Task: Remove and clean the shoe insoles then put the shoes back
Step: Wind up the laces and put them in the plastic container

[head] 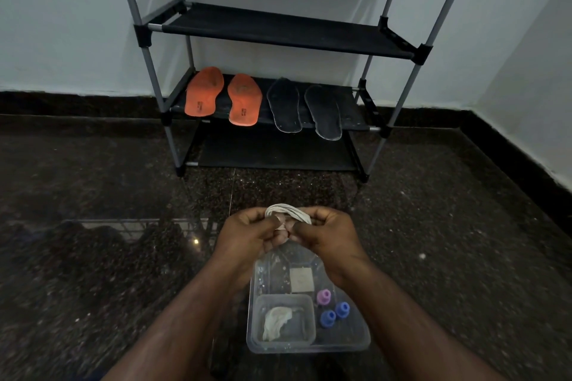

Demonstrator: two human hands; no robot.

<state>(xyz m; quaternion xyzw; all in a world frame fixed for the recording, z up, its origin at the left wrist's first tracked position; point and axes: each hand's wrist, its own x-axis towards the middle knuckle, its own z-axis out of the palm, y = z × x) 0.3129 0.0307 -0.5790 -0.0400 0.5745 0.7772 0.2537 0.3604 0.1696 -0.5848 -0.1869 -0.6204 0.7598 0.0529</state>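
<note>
Two bare hands are seen from the head camera: a twisted white cloth (288,213) is gripped at one end by the left hand (249,237) and at the other by the right hand (329,235), fingers curled round it, above a clear plastic tray (366,340). Inside the tray, a smaller clear tub (282,300) with what seems a crumpled white rag (276,322) is seen beside three small bottle caps. Two orange insoles (223,96) and two dark insoles (305,108) are laid on the middle shelf of a black fabric rack (278,28).
</note>
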